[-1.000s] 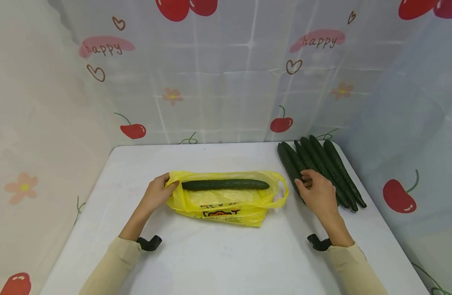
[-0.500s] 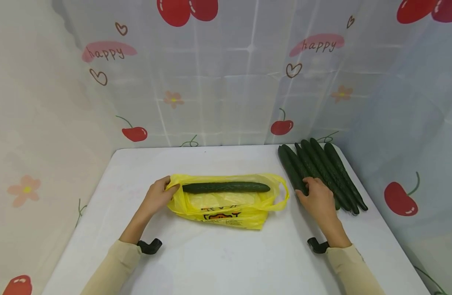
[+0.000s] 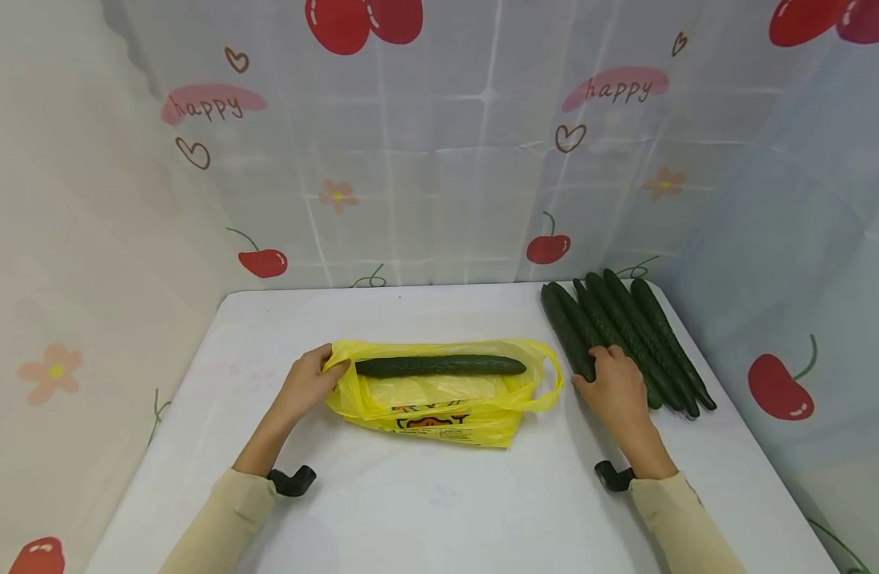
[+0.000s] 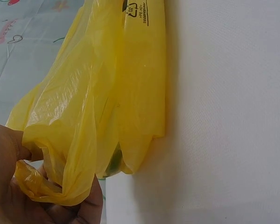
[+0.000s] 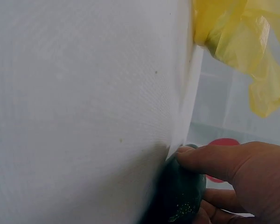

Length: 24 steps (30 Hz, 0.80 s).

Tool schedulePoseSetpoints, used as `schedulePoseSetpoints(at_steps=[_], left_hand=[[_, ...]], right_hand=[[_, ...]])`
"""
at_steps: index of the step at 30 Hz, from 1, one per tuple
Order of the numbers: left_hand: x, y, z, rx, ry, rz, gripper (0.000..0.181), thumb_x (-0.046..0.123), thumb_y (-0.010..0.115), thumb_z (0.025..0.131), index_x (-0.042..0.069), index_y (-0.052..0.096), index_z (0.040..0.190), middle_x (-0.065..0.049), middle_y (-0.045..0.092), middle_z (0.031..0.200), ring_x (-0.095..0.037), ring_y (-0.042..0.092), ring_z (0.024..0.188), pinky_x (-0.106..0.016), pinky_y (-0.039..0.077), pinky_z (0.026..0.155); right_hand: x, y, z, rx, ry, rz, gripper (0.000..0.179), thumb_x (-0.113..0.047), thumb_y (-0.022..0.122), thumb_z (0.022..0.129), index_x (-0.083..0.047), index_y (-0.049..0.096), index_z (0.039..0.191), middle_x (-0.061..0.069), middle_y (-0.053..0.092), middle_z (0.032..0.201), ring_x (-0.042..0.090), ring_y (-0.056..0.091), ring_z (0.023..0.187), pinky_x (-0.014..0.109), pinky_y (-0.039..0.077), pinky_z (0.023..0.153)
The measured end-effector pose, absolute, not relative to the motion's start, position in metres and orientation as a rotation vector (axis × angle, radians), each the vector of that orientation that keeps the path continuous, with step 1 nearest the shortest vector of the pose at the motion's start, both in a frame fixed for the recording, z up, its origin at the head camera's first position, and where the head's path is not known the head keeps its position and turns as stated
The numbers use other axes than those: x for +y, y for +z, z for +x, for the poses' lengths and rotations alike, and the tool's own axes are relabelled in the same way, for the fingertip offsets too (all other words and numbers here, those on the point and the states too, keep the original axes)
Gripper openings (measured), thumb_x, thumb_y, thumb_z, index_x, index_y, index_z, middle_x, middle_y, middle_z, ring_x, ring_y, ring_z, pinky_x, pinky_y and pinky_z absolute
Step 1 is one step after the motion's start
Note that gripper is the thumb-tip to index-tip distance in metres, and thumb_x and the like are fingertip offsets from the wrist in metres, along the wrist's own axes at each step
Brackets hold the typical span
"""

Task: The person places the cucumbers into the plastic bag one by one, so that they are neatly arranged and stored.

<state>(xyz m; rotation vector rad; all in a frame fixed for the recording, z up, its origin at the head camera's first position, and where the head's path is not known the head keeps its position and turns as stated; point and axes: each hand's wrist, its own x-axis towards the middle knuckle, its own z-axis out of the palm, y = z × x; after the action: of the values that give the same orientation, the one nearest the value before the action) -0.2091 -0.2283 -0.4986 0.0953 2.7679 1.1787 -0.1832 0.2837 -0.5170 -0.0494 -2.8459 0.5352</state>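
A yellow plastic bag [image 3: 439,414] lies on its side with its mouth toward the back, and a dark green cucumber [image 3: 441,365] shows lengthwise in the opening. My left hand [image 3: 312,381] pinches the bag's left end; in the left wrist view the thumb and fingers close around the crumpled yellow film. At the right, my right hand [image 3: 615,391] grips the leftmost cucumber [image 5: 179,191] of a row, thumb on its near side and fingers over it, as the right wrist view shows. That cucumber's near end is hidden by the hand.
Several more cucumbers [image 3: 648,335] lie side by side, slanting along the right back edge of the white table [image 3: 425,510]. A loose bag handle [image 3: 550,383] sticks out toward the right hand. Printed curtains [image 3: 439,199] hang close behind the table and at both sides.
My right hand has come down from above the cucumbers and now grips the leftmost one. The left hand keeps its hold on the bag. The head view has tilted slightly.
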Motion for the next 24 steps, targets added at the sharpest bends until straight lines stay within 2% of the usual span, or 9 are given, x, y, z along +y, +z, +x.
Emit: schedulePoseSetpoints(at_steps=[10, 16, 24], left_hand=[[-0.228, -0.499, -0.209, 2.779, 1.181, 0.097, 0.034, 0.030, 0.058, 0.110, 0.002, 0.062, 0.129, -0.015, 0.071, 0.106, -0.019, 0.065, 0.080, -0.030, 0.053, 0.070], [-0.229, -0.499, -0.207, 2.776, 1.165, 0.075, 0.025, 0.030, 0.058, 0.110, 0.005, 0.061, 0.116, -0.010, 0.063, 0.090, -0.018, 0.058, 0.075, -0.028, 0.049, 0.065], [-0.229, -0.498, -0.207, 2.782, 1.196, 0.086, 0.027, 0.030, 0.058, 0.110, 0.005, 0.062, 0.120, -0.011, 0.067, 0.093, -0.018, 0.061, 0.076, -0.028, 0.051, 0.065]], right_hand=[[0.286, -0.522, -0.184, -2.780, 0.545, -0.042, 0.054, -0.018, 0.087, 0.087, 0.011, 0.068, 0.128, 0.035, 0.065, 0.122, 0.055, 0.066, 0.108, 0.069, 0.054, 0.090], [0.289, -0.523, -0.183, -2.734, 0.639, -0.129, 0.051, -0.023, 0.081, 0.090, 0.004, 0.068, 0.131, 0.030, 0.063, 0.125, 0.049, 0.059, 0.113, 0.067, 0.053, 0.084], [0.299, -0.518, -0.193, -2.603, 0.928, -0.192, 0.043, -0.017, 0.072, 0.097, 0.002, 0.065, 0.134, 0.028, 0.052, 0.131, 0.046, 0.057, 0.112, 0.067, 0.048, 0.093]])
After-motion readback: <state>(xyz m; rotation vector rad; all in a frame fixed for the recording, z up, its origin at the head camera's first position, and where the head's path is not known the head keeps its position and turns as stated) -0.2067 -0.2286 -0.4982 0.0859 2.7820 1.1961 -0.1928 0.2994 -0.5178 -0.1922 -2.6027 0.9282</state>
